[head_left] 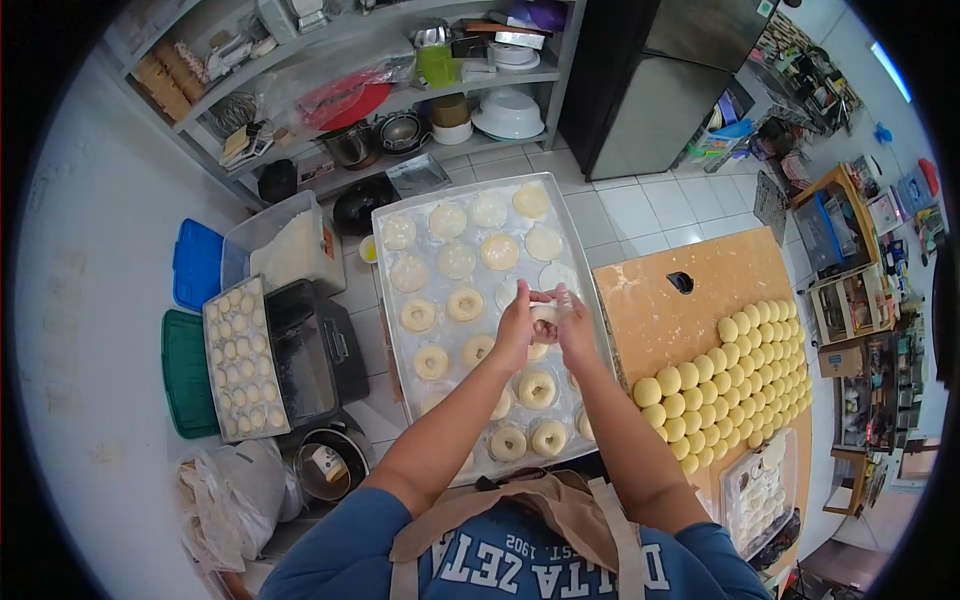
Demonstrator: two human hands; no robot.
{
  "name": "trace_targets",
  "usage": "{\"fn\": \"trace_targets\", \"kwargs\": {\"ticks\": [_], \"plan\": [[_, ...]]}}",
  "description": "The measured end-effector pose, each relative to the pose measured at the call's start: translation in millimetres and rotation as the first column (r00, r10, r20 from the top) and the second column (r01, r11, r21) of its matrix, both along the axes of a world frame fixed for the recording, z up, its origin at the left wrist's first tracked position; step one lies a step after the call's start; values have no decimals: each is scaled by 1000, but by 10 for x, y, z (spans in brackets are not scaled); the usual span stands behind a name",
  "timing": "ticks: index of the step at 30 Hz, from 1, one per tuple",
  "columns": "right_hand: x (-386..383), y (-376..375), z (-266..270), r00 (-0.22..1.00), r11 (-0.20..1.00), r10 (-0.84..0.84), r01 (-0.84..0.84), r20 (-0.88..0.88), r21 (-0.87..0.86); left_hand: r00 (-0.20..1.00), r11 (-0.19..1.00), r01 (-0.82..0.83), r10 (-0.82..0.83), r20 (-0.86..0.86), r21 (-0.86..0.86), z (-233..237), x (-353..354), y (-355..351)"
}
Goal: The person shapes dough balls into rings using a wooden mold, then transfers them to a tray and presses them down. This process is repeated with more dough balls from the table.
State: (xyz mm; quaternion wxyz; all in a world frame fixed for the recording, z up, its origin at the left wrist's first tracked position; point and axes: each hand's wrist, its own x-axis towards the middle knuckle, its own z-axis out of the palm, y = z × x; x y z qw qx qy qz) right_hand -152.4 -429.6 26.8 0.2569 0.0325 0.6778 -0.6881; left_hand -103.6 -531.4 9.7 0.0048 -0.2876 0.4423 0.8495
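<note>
Both hands are up over the middle of the big metal tray [437, 290], and they meet on one piece of dough [545, 316]. The left hand [516, 335] has its fingers curled in, pinching the dough from its side. The right hand [578, 338] pinches the other side, fingers bent and close together. The dough is held between the two sets of fingertips, lifted just above the tray's right half, and it is too small here to tell its exact shape.

Down on the tray, the rows nearest the person are dough rings [537, 388] with holes in the middle. The far rows are flat rounds [499, 251] with no holes.

To the right, a wooden worktop [690, 320] carries tight rows of dough balls [740, 370] along its right side. To the left, a smaller tray [207, 360] is packed with small balls [245, 350], and it sits just beside a black box [315, 350]. Farther back, a clear tub [290, 250] holds something white. Shelves [400, 100] of pots and bowls stand against the far wall, with a dark fridge [680, 80] next to them.
</note>
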Motion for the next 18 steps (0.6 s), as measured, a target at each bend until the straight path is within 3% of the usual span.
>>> {"fn": "trace_targets", "kwargs": {"ticks": [2, 3, 6, 9, 12, 13, 14, 16, 18], "plan": [[-33, 7, 270, 986, 980, 163, -164, 16, 108, 988, 984, 154, -150, 44, -91, -14, -1, -32], [-64, 13, 233, 992, 987, 124, -123, -1, 105, 996, 978, 86, -85, 15, -188, 80, 15, 24], [-161, 2, 3, 989, 987, 89, -72, -115, 147, 996, 989, -56, 65, -58, 138, 62, 25, 17], [-90, -20, 4, 995, 998, 70, -69, 78, -16, 996, 996, 5, 2, -84, 89, 70, 19, -49], [-113, 2, 125, 977, 963, 207, -212, 43, 166, 998, 994, 69, -69, 3, -88, 104, 2, -56], [-105, -12, 41, 987, 972, 151, -138, -58, 189, 998, 991, 59, -59, 1, -120, 115, 7, -47], [-107, -19, 18, 997, 987, 72, -69, -12, 147, 999, 987, 47, -48, -4, -152, 128, 5, -44], [-115, -56, 11, 993, 995, -74, 68, 87, 73, 999, 999, -11, 9, -36, -44, 120, 3, -38], [-141, -34, -93, 989, 997, 78, -80, 126, 13, 993, 991, -109, 112, -45, 75, 107, -23, -33]]}}
